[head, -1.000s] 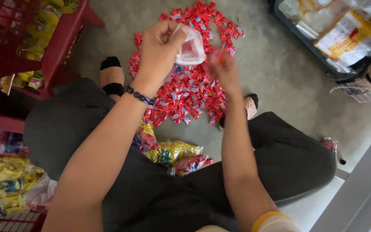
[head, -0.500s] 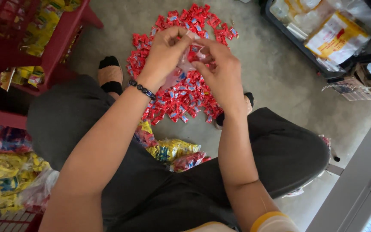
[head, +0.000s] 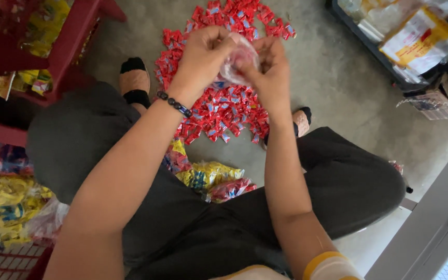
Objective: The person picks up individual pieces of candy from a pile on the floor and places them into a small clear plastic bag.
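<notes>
Small clear plastic bag (head: 240, 58) being pinched at chest-front between both hands, above the red candy pile (head: 219, 78) on the floor. Left hand (head: 203, 57) gripping the bag's edge closed-fingered; right hand (head: 271, 72) pinching the other side, probably holding its mouth for filling. Bare concrete floor (head: 327, 114) lying open rightward; red rack (head: 53, 46) crowding left, yellow snack packs (head: 211, 176) sitting between the knees.
</notes>
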